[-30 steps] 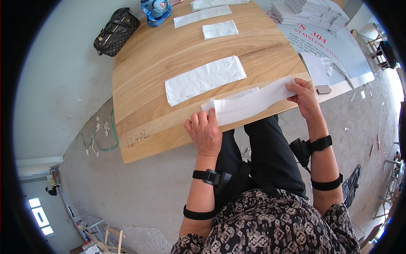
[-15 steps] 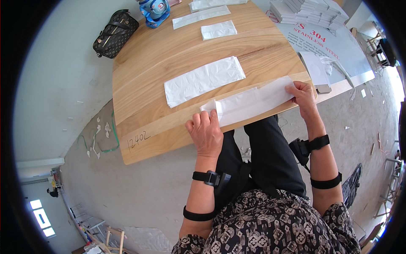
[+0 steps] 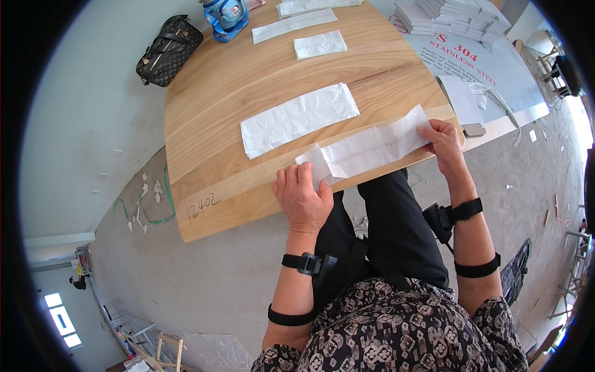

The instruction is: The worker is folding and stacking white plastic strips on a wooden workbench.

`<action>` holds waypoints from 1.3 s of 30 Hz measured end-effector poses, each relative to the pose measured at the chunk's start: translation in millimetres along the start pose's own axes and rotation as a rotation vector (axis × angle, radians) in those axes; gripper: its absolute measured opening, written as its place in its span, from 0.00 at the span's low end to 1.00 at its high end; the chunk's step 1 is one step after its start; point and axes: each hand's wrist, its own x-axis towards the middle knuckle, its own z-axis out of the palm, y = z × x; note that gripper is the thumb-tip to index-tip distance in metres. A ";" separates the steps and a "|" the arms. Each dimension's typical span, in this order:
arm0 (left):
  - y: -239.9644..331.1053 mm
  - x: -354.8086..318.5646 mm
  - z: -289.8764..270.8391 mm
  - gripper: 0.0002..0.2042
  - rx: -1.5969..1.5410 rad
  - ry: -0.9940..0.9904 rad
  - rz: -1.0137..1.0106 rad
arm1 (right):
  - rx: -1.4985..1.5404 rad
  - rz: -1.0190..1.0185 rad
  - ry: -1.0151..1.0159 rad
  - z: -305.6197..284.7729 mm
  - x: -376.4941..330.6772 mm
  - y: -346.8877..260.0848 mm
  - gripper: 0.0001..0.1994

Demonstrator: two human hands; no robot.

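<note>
A thin white folded sheet (image 3: 365, 150) lies as a long strip along the near edge of the wooden table (image 3: 211, 124). My left hand (image 3: 302, 195) grips its left end, where a flap stands up in a crease; the thumb is at the near edge and the fingertips are on the far side. At the other end, my right hand (image 3: 445, 144) pinches the strip between thumb and fingers, and the corner beyond curls upward. Just past the strip lies a flat white folded bundle (image 3: 300, 119), touched by neither hand.
Farther back are a small white folded piece (image 3: 320, 44), a longer white strip (image 3: 294, 25), a blue bottle (image 3: 227, 20) and a dark patterned bag (image 3: 170, 51). At right, stacked white boxes (image 3: 455, 17) stand on a grey-blue sheet-covered surface (image 3: 514, 74).
The strip's left flap has lifted and spread, and its right end now curls higher. My left thumb has moved away from its fingers toward the near edge; my right hand has barely shifted.
</note>
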 end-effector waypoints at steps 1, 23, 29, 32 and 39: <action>-1.1 0.1 1.8 0.10 -0.001 0.000 0.000 | 0.040 0.019 0.008 2.5 -1.0 0.0 0.07; -68.4 -6.4 -24.8 0.08 -0.477 0.144 -0.549 | 0.110 0.071 -0.223 43.6 -19.7 -18.9 0.07; -79.7 -21.5 -24.4 0.09 -0.268 0.091 -0.575 | -0.455 -0.204 -0.094 77.1 -29.2 -2.3 0.10; -78.4 -22.2 -23.0 0.09 -0.211 0.107 -0.563 | -0.680 -0.283 -0.038 83.2 -35.2 -4.8 0.10; -80.8 -26.3 -22.9 0.11 -0.066 0.093 -0.398 | -0.697 -0.420 -0.005 72.9 -38.3 -0.7 0.16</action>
